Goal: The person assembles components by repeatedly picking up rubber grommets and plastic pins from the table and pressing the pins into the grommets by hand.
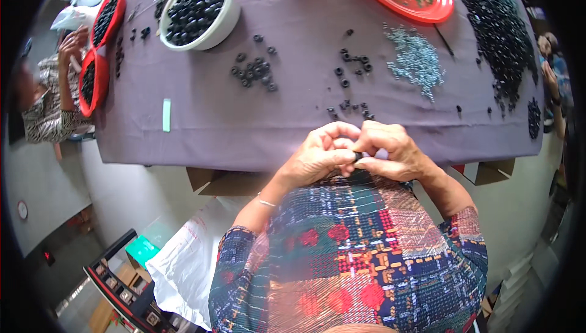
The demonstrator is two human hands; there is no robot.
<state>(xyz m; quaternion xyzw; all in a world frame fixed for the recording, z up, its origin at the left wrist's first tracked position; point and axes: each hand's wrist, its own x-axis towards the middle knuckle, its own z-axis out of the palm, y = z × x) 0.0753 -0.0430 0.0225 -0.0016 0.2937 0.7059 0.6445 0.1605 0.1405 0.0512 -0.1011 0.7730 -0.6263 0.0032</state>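
My left hand (321,155) and my right hand (392,151) meet at the table's near edge, fingers pinched around a small black part (358,156). Fingertips hide most of that part, so its full shape is not visible. Just beyond my hands lie several small black pieces (351,107). Farther back is a loose group of black ring-shaped pieces (347,58). A larger cluster of black rings (253,72) sits to the left of it. To the right spreads a pile of tiny silvery-blue pieces (418,61).
A white tub (231,18) of black rings stands back left, with red bowls (102,83) beyond it. At the back right are a red plate (444,9), a thin dark stick (444,40) and a black heap (497,34). A green strip (166,115) lies left. People sit at both sides.
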